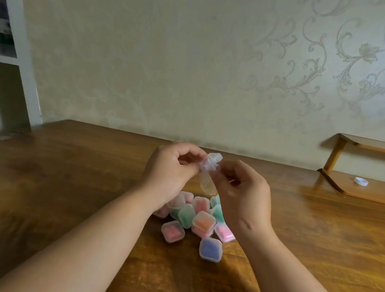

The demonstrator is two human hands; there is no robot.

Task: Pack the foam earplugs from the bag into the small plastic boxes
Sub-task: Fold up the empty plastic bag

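Both hands are up just above the pile of small translucent square plastic boxes (198, 219), working on a crumpled clear plastic bag (209, 172). The left hand (171, 170) pinches the bag's scrunched top edge between thumb and curled fingers. The right hand (241, 193) pinches the other side of it the same way, so the bag hangs twisted between them, straight over the pile.

The pile sits on a brown wooden table (61, 178), and you can see coloured foam through the cloudy plastic: pink, green and orange. A box with blue-purple foam (211, 248) lies at the pile's near edge, and a box with pink foam (172, 231) sits just left of that one.

Well off to the right of the pile there's a low wooden shelf (363, 188) with a small white tape roll (361, 181) on it. Far to the left of the pile there's a white bookcase (17, 39), too blurry to make out what's on it.
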